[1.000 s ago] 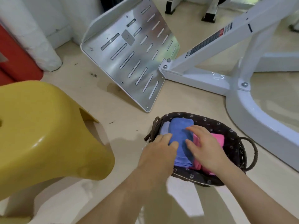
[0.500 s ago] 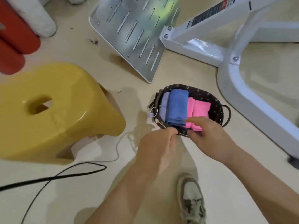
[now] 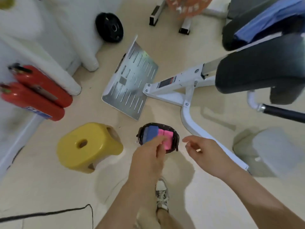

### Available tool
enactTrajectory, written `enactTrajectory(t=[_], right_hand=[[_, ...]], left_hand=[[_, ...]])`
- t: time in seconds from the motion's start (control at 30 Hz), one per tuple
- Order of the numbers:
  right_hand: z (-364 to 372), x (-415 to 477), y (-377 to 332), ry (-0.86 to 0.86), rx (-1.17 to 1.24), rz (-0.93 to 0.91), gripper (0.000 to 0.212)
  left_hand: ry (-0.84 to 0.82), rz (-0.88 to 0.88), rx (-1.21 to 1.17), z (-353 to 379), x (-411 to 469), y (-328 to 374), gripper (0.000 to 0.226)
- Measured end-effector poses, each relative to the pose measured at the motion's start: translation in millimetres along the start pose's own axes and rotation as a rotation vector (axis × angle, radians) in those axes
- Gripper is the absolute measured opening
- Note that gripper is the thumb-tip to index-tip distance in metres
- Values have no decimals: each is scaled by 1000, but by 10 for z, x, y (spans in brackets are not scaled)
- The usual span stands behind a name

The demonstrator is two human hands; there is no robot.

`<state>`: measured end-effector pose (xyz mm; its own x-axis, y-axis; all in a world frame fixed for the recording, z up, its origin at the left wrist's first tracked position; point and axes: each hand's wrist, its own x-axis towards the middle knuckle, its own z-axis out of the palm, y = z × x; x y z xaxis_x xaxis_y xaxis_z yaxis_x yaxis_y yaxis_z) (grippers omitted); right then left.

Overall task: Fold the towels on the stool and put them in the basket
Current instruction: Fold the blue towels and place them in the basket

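A: Towels located?
B: A folded blue cloth towel [image 3: 151, 132] and a folded pink cloth towel [image 3: 167, 138] are seen side by side in the small dark woven basket [image 3: 176, 139], near the yellow plastic stool [image 3: 89, 146].
A: Hands?
B: Left hand [image 3: 148, 157] and right hand [image 3: 201, 151] are loosely spread; nothing is held.

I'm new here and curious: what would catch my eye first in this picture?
The bright yellow stool on the floor at left stands out first. Just right of it, a small dark basket holds a folded blue towel and a pink towel side by side, with the left hand over its near edge and the right hand beside it, both holding nothing. Two red fire extinguishers sit at far left.
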<state>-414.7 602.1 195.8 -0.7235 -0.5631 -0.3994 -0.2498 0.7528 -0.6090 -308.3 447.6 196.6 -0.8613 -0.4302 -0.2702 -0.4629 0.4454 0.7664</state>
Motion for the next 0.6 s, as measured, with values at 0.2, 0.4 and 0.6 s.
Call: enactTrajectory(t=[0.2,0.4,0.6], right_hand=[[-1151,-648,-15,151,102,47,22],[-2002,-1130,368,223,183,111,21],[-2595,-706,786,108,228,98,21]], left_hand=[[9,55,-6,-115,-275,1148,30],[19,99,0,97,-595,2041,25],[101,28,202,533,-169,2654,42]])
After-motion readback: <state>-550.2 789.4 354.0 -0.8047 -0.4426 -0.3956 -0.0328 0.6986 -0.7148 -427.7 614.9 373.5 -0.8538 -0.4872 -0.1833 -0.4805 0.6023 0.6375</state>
